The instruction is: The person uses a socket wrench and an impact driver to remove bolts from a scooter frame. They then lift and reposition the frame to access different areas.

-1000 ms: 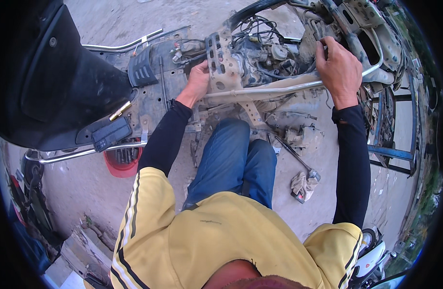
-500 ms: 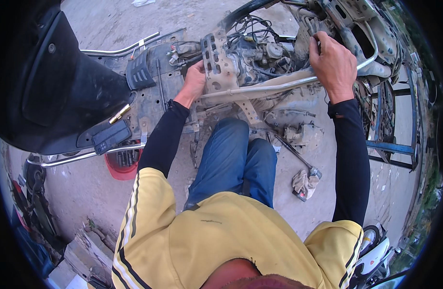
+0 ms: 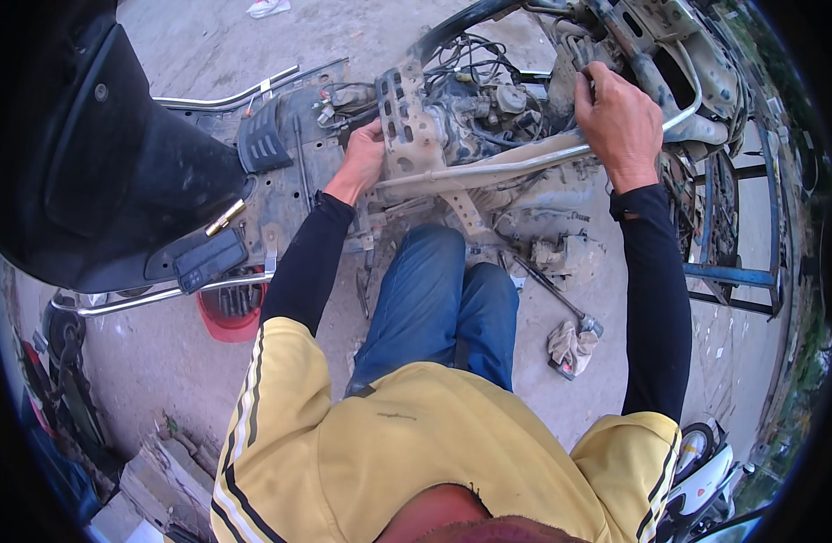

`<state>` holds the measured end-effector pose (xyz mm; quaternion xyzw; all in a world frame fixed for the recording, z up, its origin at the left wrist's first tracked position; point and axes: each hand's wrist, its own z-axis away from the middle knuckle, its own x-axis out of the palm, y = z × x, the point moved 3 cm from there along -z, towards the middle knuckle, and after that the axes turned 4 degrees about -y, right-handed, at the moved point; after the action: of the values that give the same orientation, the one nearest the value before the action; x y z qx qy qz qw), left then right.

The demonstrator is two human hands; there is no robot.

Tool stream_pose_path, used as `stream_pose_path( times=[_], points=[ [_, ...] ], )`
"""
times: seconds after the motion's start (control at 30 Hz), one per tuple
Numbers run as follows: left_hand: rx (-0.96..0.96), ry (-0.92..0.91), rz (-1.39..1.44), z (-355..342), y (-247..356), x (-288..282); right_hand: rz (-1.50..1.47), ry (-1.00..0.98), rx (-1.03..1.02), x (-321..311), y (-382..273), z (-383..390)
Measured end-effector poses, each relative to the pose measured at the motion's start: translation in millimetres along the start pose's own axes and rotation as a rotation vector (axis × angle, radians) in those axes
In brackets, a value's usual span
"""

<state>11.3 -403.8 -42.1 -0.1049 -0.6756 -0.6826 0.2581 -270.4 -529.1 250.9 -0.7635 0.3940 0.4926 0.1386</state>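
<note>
I kneel beside a stripped, dusty scooter frame. My left hand (image 3: 360, 158) is closed at the left edge of a perforated metal bracket (image 3: 411, 149), its fingertips partly hidden. My right hand (image 3: 622, 127) has curled, pinched fingers at the upper right of the frame, just above a bent silver tube (image 3: 534, 160); what they hold is hidden. Between my hands lie the dirty engine (image 3: 502, 109) and tangled black cables (image 3: 470, 50). A black plastic panel (image 3: 117, 172) rests on the left floorboard, with a phone (image 3: 208, 258) and a brass-coloured cylinder (image 3: 226, 217).
A red helmet-like container of tools (image 3: 226, 321) is on the ground at left. Near my knees lie a long wrench (image 3: 552, 290), metal parts (image 3: 561, 253) and a rag (image 3: 570, 348). A blue metal rack (image 3: 733, 276) stands at right, a white scooter (image 3: 706, 484) at lower right.
Both hands, the bracket and the frame have shifted slightly left in the view. My right hand also rose a little. The grip of each hand looks much the same.
</note>
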Motion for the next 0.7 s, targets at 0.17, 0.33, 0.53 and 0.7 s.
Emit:
stream_pose_path(
  times=[0.17,0.33,0.53,0.7],
  points=[
    [0.151,0.112,-0.091,-1,6,8,0.017,-0.014,-0.009,-1,-2,-2],
    [0.058,0.02,-0.046,0,1,0,-0.007,0.045,-0.018,2,2,0],
    [0.105,0.054,-0.109,1,3,1,-0.018,0.119,-0.055,4,1,1],
    [0.025,0.047,0.02,5,3,5,-0.009,0.148,-0.05,7,6,4]
  ],
)
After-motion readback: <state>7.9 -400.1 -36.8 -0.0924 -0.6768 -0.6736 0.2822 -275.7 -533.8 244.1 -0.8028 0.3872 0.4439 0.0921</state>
